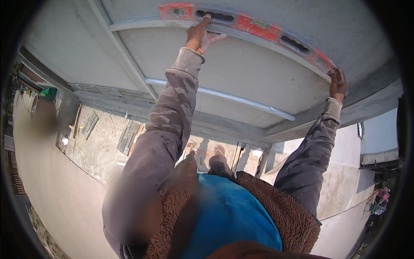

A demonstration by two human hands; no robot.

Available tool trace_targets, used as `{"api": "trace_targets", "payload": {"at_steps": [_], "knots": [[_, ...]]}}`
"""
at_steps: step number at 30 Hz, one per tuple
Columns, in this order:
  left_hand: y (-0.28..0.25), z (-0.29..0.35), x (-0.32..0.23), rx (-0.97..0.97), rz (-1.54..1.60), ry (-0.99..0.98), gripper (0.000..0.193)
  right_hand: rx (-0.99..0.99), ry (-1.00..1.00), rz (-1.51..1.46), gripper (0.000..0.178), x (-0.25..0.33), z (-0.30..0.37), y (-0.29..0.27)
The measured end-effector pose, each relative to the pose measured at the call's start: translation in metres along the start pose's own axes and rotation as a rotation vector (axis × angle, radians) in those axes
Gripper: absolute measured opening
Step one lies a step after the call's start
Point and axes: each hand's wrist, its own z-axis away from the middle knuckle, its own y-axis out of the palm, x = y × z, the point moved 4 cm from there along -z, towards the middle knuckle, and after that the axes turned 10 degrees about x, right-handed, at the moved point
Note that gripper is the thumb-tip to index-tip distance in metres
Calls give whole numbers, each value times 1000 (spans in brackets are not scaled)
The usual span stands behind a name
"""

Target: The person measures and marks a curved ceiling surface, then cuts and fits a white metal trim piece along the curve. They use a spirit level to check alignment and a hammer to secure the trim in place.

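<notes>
A long red and grey spirit level (261, 29), worn and dusty, lies along a metal channel (276, 46) under the grey ceiling. My left hand (199, 38) is raised to its left part, one finger at the handle slot and other fingers reaching below the channel. At the level's right end, my right hand (338, 84) has its fingers curled over the end of the level and the channel. How far each grip goes round is partly hidden. The vial (260, 23) shows at the middle of the level, too small to read.
A second metal channel (224, 96) runs lower across the ceiling, and a crosswise metal strip (125, 47) meets the first channel at left. Concrete beams (297, 118) edge the ceiling. Far below, boards (129, 137) and debris lie on the floor, near a pale wall (56, 164).
</notes>
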Motion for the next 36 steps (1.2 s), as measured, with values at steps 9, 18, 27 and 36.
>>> {"api": "trace_targets", "payload": {"at_steps": [9,18,27,36], "knots": [[-3,-2,-1,-15,-48,-5,89,-192,27,141,37,35,17,8],[4,1,2,-115,-112,12,77,-198,22,12,43,54,31,10],[13,8,1,-105,-160,-8,80,-289,-43,47,48,63,36,10],[12,11,4,-13,-174,-52,108,-446,55,61,46,80,52,9]]}}
